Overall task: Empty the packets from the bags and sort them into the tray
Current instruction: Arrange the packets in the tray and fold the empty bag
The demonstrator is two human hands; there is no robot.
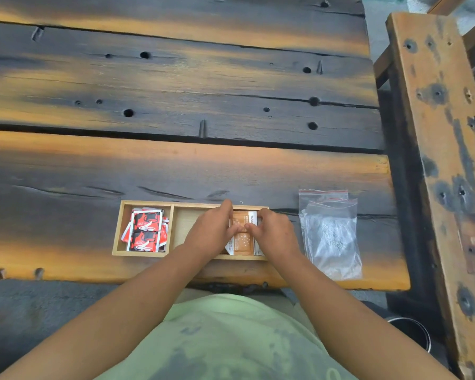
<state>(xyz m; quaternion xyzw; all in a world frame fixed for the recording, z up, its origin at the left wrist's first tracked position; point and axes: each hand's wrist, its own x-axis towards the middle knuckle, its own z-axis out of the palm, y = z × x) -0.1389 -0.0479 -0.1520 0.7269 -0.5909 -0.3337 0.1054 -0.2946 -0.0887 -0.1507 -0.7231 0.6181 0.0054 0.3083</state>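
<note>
Head view: orange packets [242, 238] pinched between both hands [211, 231] [277, 234].

Left hand [213, 231] and right hand [276, 233] grip orange packets [243, 244] in tray [146, 205]

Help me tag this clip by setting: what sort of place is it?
Likely an outdoor or patio seating spot: a weathered plank table, a matching rough wooden bench beside it, and grey paved ground below.

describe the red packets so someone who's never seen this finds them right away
On the dark plank table, a shallow wooden tray sits near the front edge. The red packets fill its small left compartment. They are red, black and white, unlike the orange packets at the tray's right end.
</note>
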